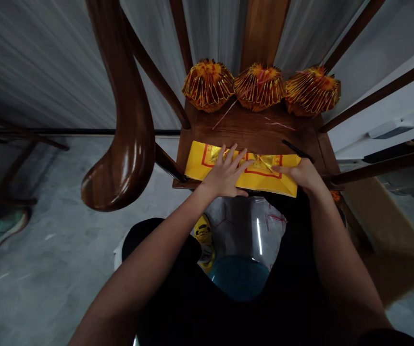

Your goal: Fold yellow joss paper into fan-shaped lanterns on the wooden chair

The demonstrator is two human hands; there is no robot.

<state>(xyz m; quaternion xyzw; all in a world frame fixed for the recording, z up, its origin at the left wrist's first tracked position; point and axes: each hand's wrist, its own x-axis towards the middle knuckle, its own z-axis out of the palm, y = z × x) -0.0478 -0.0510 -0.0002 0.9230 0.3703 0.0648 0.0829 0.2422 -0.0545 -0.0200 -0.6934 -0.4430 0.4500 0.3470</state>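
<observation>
A stack of yellow joss paper point(268, 180) with red borders and gold foil lies along the front edge of a wooden chair seat point(235, 126). My left hand point(224, 175) rests flat on top of it with the fingers spread. At the stack's right end, my right hand point(303, 173) grips the edge, thumb over the top face; its other fingers are mostly hidden. Behind the paper stand three pleated gold-and-red paper bundles, left point(207, 89), middle point(259, 91) and right point(313, 93). A thin black stick point(298, 150) lies just beyond my right hand.
Loose pink string point(281, 124) lies on the seat. The chair's curved armrest point(120, 168) juts out at the left. A cardboard box point(383, 211) stands low on the right. Between my legs is a bluish tub or stool point(241, 278); a yellow shoe point(204, 235) is beside it.
</observation>
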